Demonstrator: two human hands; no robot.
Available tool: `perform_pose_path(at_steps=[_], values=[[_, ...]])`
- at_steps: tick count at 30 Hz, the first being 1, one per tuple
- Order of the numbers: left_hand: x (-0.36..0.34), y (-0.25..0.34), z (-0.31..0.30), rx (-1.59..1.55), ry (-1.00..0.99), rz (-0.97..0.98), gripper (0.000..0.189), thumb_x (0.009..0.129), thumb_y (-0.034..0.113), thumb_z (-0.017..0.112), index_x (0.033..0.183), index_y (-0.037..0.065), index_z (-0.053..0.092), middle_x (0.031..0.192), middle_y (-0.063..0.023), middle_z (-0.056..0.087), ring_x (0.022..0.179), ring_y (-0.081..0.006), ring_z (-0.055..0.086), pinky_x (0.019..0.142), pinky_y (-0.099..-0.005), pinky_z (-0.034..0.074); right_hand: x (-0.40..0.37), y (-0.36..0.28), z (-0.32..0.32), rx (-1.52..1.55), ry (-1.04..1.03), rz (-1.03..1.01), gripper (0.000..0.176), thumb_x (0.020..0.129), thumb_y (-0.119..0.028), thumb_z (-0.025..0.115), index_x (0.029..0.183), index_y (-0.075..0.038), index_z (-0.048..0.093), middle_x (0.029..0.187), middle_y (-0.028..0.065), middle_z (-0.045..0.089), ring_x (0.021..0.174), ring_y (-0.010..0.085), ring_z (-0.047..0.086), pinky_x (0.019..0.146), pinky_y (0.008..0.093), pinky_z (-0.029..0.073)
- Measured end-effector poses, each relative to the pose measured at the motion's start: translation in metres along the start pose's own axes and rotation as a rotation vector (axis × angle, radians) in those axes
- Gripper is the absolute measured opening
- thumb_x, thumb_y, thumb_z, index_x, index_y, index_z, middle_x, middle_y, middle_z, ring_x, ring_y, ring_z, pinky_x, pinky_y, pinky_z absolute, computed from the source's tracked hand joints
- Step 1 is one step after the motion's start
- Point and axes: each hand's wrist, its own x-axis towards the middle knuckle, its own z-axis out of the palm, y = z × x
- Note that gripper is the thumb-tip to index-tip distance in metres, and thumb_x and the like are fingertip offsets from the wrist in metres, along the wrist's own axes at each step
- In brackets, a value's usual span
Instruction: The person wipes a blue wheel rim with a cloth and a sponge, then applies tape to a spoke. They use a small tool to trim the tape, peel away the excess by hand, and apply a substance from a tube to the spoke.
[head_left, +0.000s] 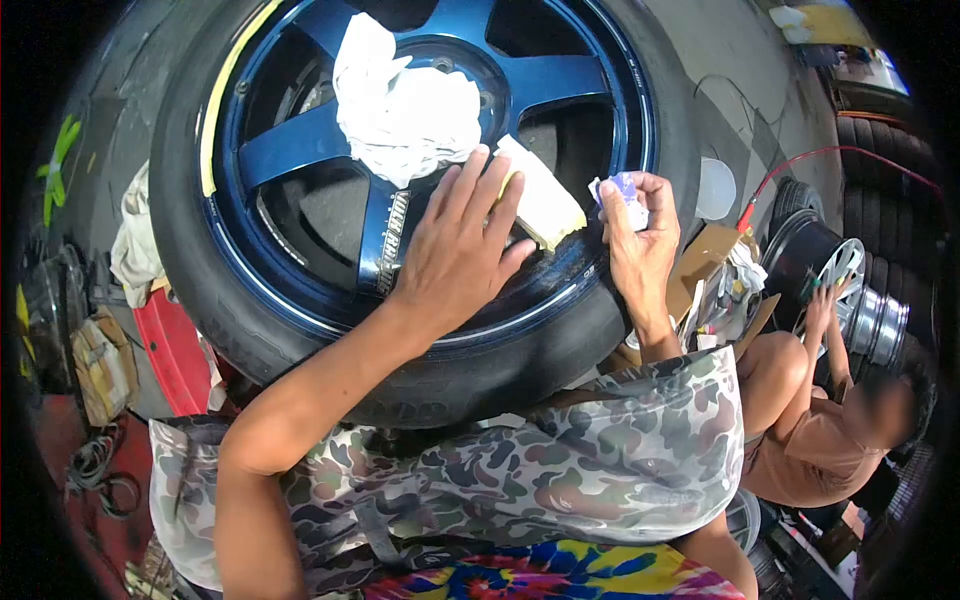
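The left hand (462, 235) was spread over one blue wheel (555, 85), fingertips by one white cloth (410, 115); the right hand (642, 235) pinched one purple-and-white wad (618, 188) above the rim. Two yellowish strips (545, 200) lay on the wheel. The tyre's (200, 280) top was cut off; fingers partly hid the wad. One cardboard box (700, 262) nearby held crumpled white scraps (745, 272).

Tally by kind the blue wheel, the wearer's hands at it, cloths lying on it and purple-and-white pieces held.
Blue wheel: 1
Hands: 2 (left hand, right hand)
White cloth: 1
Purple-and-white piece, in right hand: 1
Total: 5
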Motion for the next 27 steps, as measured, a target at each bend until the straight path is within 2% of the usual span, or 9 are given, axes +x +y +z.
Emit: perform_pose_path(at_steps=[3, 4, 5, 8, 10, 13, 16, 21, 27], values=[[-0.016, 0.018, 0.011, -0.179, -0.123, 0.119, 0.06, 0.093, 0.034, 0.075, 0.135, -0.007, 0.06, 0.151, -0.0264, 0.051, 0.144, -0.0414, 0.046, 0.124, -0.05, 0.036, 0.003, 0.008, 0.0, 0.104, -0.022, -0.031, 0.022, 0.101, -0.015, 0.076, 0.112, -0.005, 0.061, 0.089, 0.0028, 0.07, 0.072, 0.0067, 0.06, 0.064, 0.0251, 0.049], [-0.019, 0.025, 0.012, -0.259, -0.208, 0.33, 0.058, 0.097, 0.037, 0.072, 0.134, -0.006, 0.06, 0.149, -0.0277, 0.053, 0.145, -0.0406, 0.046, 0.125, -0.0501, 0.035, 0.003, 0.008, 0.0, 0.089, -0.024, -0.026, 0.02, 0.101, -0.015, 0.075, 0.11, -0.005, 0.059, 0.089, 0.0025, 0.069, 0.071, 0.0066, 0.06, 0.062, 0.0254, 0.049], [-0.027, 0.034, 0.008, -0.619, -0.465, 0.159, 0.054, 0.101, 0.041, 0.067, 0.131, -0.004, 0.063, 0.148, -0.0263, 0.055, 0.146, -0.0384, 0.048, 0.126, -0.05, 0.034, 0.002, 0.007, 0.0, 0.073, -0.028, -0.02, 0.02, 0.102, -0.014, 0.074, 0.108, -0.005, 0.058, 0.089, 0.0022, 0.069, 0.069, 0.0065, 0.059, 0.06, 0.0256, 0.049], [-0.027, 0.029, 0.012, -0.684, -0.452, 0.244, 0.054, 0.105, 0.042, 0.062, 0.134, -0.003, 0.062, 0.15, -0.024, 0.055, 0.146, -0.0366, 0.049, 0.127, -0.0505, 0.032, 0.003, 0.004, -0.001, 0.162, -0.06, 0.009, 0.021, 0.101, -0.016, 0.075, 0.106, -0.005, 0.057, 0.089, 0.0019, 0.068, 0.067, 0.0064, 0.058, 0.059, 0.0257, 0.049], [-0.013, 0.02, 0.005, -0.298, -0.092, 0.245, 0.055, 0.106, 0.041, 0.061, 0.137, -0.005, 0.061, 0.152, -0.0209, 0.056, 0.148, -0.037, 0.048, 0.128, -0.0532, 0.031, 0.003, 0.003, 0.0, 0.155, -0.06, -0.016, 0.022, 0.101, -0.016, 0.076, 0.107, -0.004, 0.058, 0.089, 0.0017, 0.067, 0.067, 0.0065, 0.058, 0.058, 0.0256, 0.049], [-0.01, 0.007, 0.009, -0.001, -0.153, 0.03, 0.068, 0.105, 0.047, 0.059, 0.147, -0.007, 0.053, 0.158, -0.0223, 0.049, 0.155, -0.0375, 0.035, 0.13, -0.0556, 0.024, 0.005, 0.0, 0.001, 0.068, -0.068, -0.021, 0.022, 0.099, -0.015, 0.077, 0.108, -0.004, 0.061, 0.085, -0.0001, 0.065, 0.066, 0.0067, 0.058, 0.059, 0.0246, 0.048], [-0.01, 0.008, 0.011, 0.099, -0.109, -0.035, 0.075, 0.101, 0.049, 0.063, 0.147, -0.01, 0.052, 0.16, -0.0241, 0.044, 0.154, -0.0381, 0.035, 0.129, -0.0564, 0.025, 0.006, 0.011, -0.002, 0.014, -0.089, -0.073, 0.018, 0.098, -0.014, 0.078, 0.105, -0.003, 0.066, 0.09, 0.0003, 0.064, 0.066, 0.0074, 0.059, 0.06, 0.0241, 0.049], [-0.015, 0.022, 0.009, -0.016, -0.257, 0.11, 0.069, 0.105, 0.044, 0.06, 0.145, -0.011, 0.051, 0.155, -0.0256, 0.049, 0.153, -0.038, 0.038, 0.129, -0.0549, 0.025, 0.001, -0.001, -0.003, 0.115, -0.078, -0.015, 0.011, 0.095, -0.006, 0.079, 0.099, -0.002, 0.07, 0.107, 0.0039, 0.064, 0.076, 0.0075, 0.06, 0.067, 0.0246, 0.048], [-0.005, 0.016, 0.007, -0.061, -0.133, 0.044, 0.063, 0.099, 0.034, 0.069, 0.142, -0.009, 0.055, 0.148, -0.0219, 0.054, 0.146, -0.0369, 0.044, 0.126, -0.0545, 0.032, 0.001, 0.006, 0.001, 0.018, -0.082, -0.118, 0.013, 0.094, -0.008, 0.082, 0.094, 0.0, 0.072, 0.087, 0.0005, 0.066, 0.075, 0.0065, 0.058, 0.069, 0.0233, 0.046]])
